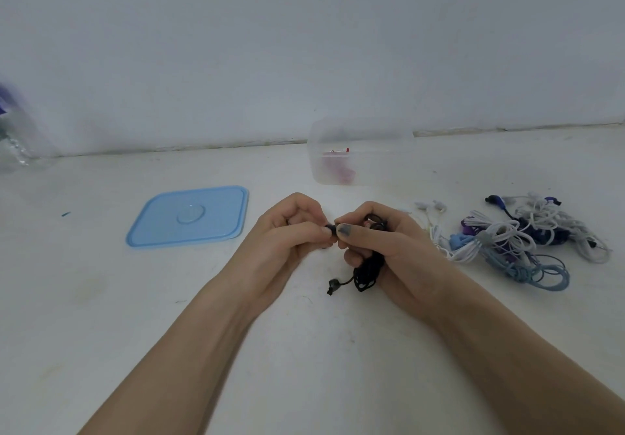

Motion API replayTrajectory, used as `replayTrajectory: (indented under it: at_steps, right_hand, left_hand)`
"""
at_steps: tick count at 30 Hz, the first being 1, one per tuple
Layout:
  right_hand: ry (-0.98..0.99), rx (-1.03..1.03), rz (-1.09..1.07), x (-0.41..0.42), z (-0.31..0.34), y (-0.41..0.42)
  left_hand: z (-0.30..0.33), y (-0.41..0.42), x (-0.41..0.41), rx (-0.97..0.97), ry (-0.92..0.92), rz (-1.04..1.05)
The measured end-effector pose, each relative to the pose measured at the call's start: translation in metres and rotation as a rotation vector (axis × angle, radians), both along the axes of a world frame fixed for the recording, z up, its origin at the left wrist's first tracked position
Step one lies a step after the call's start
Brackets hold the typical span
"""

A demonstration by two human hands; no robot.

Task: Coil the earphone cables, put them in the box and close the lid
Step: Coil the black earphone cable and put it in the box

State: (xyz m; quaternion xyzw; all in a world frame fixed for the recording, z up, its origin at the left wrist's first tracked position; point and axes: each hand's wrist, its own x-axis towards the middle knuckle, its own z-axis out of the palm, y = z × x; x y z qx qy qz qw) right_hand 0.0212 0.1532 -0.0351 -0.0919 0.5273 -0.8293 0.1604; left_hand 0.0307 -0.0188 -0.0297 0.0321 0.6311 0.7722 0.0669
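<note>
In the head view, a black earphone cable (367,270) is bundled in the grasp of the right hand (382,248), while its earbud end is pinched by the left hand (287,235). Coiling is judged underway. Next, the end must be tucked and the bundle carried to the clear box (358,157); the blue lid (189,216) lies apart on the left.

I see a white table (101,299) that meets a pale wall (304,45). At the far left edge stands a blurred clear plastic bottle (17,140). A small blue scrap (66,214) lies near it.
</note>
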Motion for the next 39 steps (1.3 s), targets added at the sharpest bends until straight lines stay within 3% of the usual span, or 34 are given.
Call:
replayTrajectory:
  at_steps: [20, 39]
  right_hand:
    - [-0.052, -0.101, 0.006, 0.001, 0.004, 0.001]
    - [-0.110, -0.138, 0.047, 0.001, 0.004, 0.000]
  left_hand:
    - [-0.005, 0.012, 0.013, -0.218, 0.366, 0.192]
    - [-0.008, 0.013, 0.013, -0.142, 0.380, 0.163]
